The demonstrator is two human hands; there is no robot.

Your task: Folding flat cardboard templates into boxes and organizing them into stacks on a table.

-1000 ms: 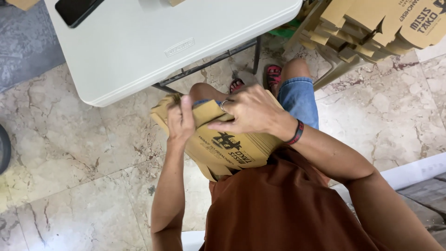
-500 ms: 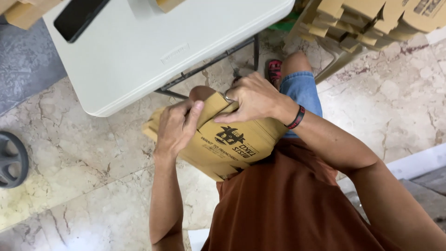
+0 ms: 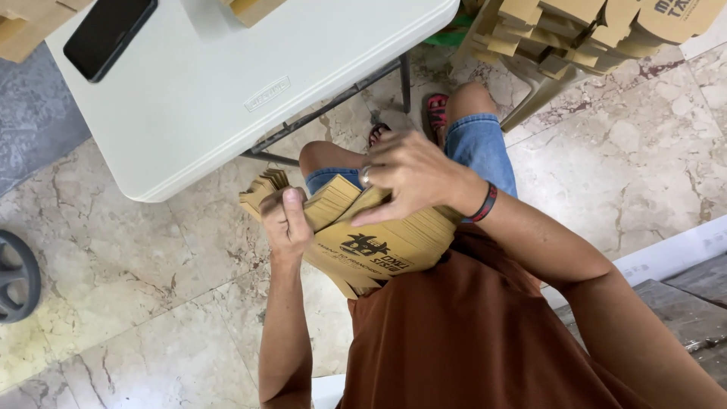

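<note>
I count one table [image 3: 227,98] with one phone [image 3: 110,34] on it, one wheel [image 3: 15,276] left of the table, and two hands below it: left [image 3: 286,221], right [image 3: 413,173].

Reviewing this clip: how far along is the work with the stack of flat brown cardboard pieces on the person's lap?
Done: folded brown cardboard boxes are piled on a stand at upper right. In hand: the stack of flat brown printed cardboard blanks rests on the lap; the left hand grips its edge, and the right hand lies on top, fingers separating sheets. Left: the stack looks thick, so many blanks seem unfolded.
</note>
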